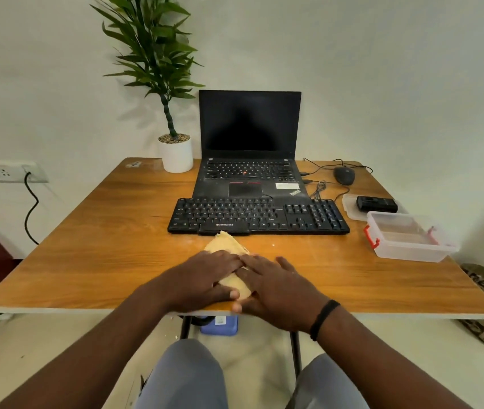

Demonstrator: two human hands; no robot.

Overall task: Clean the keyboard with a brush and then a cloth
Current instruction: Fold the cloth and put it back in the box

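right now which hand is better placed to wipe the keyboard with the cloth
Probably the left hand: it lies over more of the yellow cloth, thumb at its near end. The right hand only overlaps its right edge. The keyboard sits straight ahead of both.

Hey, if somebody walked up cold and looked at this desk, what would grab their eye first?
Probably the two hands at the near table edge, the left hand and right hand laid together over a folded yellow cloth. Just beyond lies the black keyboard, with an open laptop, screen dark, behind it. A tall green potted plant stands at the back left.
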